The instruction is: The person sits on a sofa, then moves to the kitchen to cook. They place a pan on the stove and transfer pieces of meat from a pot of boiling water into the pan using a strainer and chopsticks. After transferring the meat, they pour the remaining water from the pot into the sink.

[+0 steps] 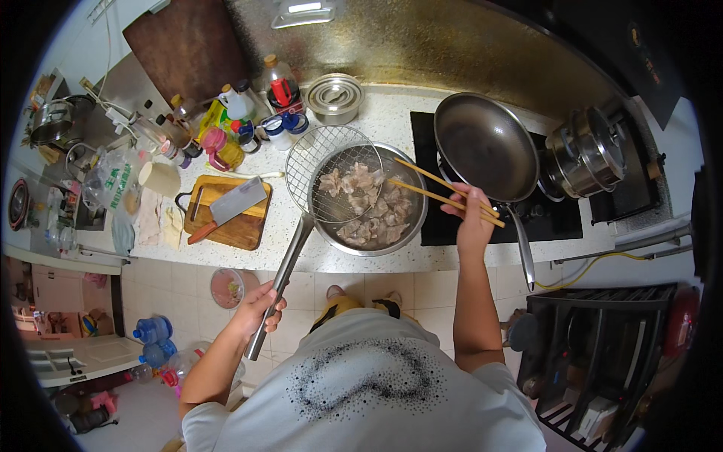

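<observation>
My left hand (264, 308) grips the long metal handle of a wire-mesh skimmer (299, 164). The skimmer's round mesh overlaps the left part of a stainless steel bowl (421, 226) on the counter. Pieces of pale cooked meat (390, 217) lie in the bowl. More meat shows at the mesh; whether all of it rests on the wire or some lies beneath, I cannot tell. In my right hand (471, 217) is a pair of wooden chopsticks (426, 191), spread apart, their tips over the bowl near the mesh's right rim.
Left of the bowl, a cleaver (237, 202) lies on a wooden cutting board (248, 231). Bottles and jars crowd behind it, beside a lidded steel pot (335, 96). To the right, a wok (486, 147) sits on the black cooktop (440, 226), its handle jutting past the counter edge, near a steamer pot (584, 152).
</observation>
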The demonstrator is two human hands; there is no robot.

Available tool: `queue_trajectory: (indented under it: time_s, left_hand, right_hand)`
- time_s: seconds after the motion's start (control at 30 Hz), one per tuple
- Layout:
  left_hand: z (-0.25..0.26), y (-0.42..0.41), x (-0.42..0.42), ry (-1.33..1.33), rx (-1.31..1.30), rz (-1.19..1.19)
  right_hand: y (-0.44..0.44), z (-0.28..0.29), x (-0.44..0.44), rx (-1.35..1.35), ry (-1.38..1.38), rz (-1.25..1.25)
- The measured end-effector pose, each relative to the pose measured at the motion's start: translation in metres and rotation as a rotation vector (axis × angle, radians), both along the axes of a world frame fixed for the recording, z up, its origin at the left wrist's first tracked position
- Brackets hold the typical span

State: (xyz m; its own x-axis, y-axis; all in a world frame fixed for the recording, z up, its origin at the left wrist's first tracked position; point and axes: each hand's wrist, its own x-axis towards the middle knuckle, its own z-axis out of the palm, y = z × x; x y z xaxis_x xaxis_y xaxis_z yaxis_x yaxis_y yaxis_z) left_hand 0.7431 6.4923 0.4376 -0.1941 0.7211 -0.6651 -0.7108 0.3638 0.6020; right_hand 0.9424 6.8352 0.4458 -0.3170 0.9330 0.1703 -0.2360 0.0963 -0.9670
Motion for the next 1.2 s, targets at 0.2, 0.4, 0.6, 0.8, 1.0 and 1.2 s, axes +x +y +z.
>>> queue_trajectory:
  time_s: [0.2, 0.4, 0.6, 0.8, 1.0, 1.2]
  left_hand:
    - [0.0, -0.003, 0.006, 0.014, -0.012, 0.012]
    - [0.001, -0.004, 0.01, 0.007, 0.004, 0.006]
    - [-0.008, -0.02, 0.019, -0.02, 0.028, 0.026]
    - [-0.023, -0.027, 0.026, 0.046, 0.021, 0.072]
    - [-0.021, -0.031, 0.03, -0.014, 0.042, 0.058]
    - [0.004, -0.014, 0.027, -0.011, 0.087, 0.008]
  right_hand:
    - [0.0, -0.029, 0.032, -0.091, -0.088, -0.061]
    - [-0.007, -0.043, 0.04, -0.077, -0.1, -0.052]
    - [-0.009, -0.06, 0.044, -0.098, -0.073, -0.11]
    - [-0.005, -0.081, 0.054, -0.194, -0.019, -0.165]
    - [-0.003, -0.088, 0.062, -0.227, 0.025, -0.199]
    - [-0.009, -0.086, 0.071, -0.227, 0.005, -0.196]
